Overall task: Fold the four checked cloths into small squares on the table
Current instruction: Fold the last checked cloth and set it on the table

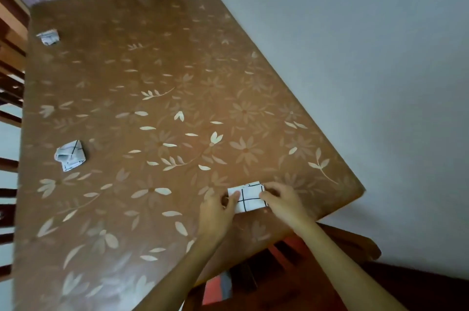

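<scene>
Pinched at both short ends, the folded checked cloth (250, 198) was held by the left hand (217, 209) on its left and the right hand (281, 199) on its right, its long axis running hand to hand, by the near right corner of the table (177, 82).

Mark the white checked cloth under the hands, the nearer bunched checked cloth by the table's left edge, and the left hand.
white checked cloth under the hands (250, 197), head view, bare middle.
nearer bunched checked cloth (71, 155), head view, centre.
left hand (215, 211), head view, back of hand.
</scene>
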